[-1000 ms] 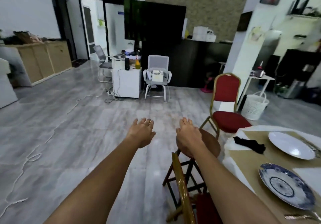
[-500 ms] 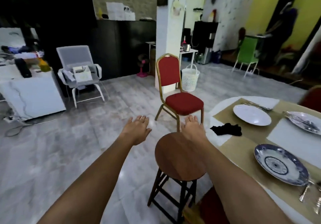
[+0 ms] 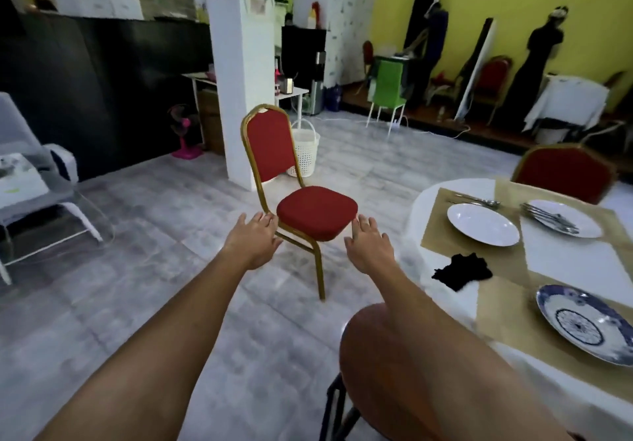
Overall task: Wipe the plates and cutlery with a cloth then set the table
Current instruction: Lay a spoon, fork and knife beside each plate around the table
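Head view: both arms reach forward over the grey floor, each hand empty. The left hand (image 3: 255, 240) and right hand (image 3: 370, 249) have straight, slightly spread fingers, just in front of a red banquet chair (image 3: 315, 213).

To the right stands the white-covered bench (image 3: 419, 214) with gold placemats. On it lies a crumpled black cloth (image 3: 462, 271) near the edge. Beyond the cloth is a plain white plate (image 3: 483, 224) with cutlery (image 3: 476, 199) beside its far rim. A second white plate (image 3: 582, 226) carries more cutlery, and a blue patterned plate (image 3: 585, 324) sits nearest. A round wooden stool (image 3: 361, 355) stands under the right forearm.
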`<state>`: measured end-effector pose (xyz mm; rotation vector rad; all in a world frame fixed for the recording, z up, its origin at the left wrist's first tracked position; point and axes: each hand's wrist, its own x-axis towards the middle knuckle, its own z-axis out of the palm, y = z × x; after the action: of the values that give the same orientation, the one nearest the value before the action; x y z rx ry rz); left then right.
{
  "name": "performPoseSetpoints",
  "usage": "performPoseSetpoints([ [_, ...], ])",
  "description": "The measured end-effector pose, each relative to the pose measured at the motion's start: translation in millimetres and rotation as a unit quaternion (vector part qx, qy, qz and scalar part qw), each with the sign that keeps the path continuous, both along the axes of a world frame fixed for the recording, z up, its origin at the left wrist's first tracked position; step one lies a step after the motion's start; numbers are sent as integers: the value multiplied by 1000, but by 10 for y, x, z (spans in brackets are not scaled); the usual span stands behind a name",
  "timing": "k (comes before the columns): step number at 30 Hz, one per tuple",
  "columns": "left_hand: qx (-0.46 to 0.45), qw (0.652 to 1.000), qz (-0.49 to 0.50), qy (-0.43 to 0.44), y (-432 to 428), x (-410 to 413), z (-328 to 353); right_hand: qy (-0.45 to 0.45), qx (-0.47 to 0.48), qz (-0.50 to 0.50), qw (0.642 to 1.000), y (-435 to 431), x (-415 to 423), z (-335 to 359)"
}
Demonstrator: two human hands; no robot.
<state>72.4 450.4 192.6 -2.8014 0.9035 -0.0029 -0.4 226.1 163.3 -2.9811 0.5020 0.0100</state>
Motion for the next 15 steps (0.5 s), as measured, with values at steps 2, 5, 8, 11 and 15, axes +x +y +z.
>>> performPoseSetpoints([
  [2, 5, 1000, -28, 5, -38, 312, 9, -1, 6, -28, 1000, 16, 134, 10],
  [5, 0, 996, -90, 22, -285, 726, -35, 9, 6, -77, 997, -63, 345, 14],
  [8, -2, 991, -127, 39, -637, 1196, -89, 21, 7, -129, 991, -302, 613, 21],
  [11, -1, 982, -180, 48, -1084, 1662, -118, 19, -6, -180, 984, -663, 919, -41],
  [15, 3, 969, -246, 29, -1698, 2228, -84, 7, 7, -248, 969, -1163, 1312, -108],
])
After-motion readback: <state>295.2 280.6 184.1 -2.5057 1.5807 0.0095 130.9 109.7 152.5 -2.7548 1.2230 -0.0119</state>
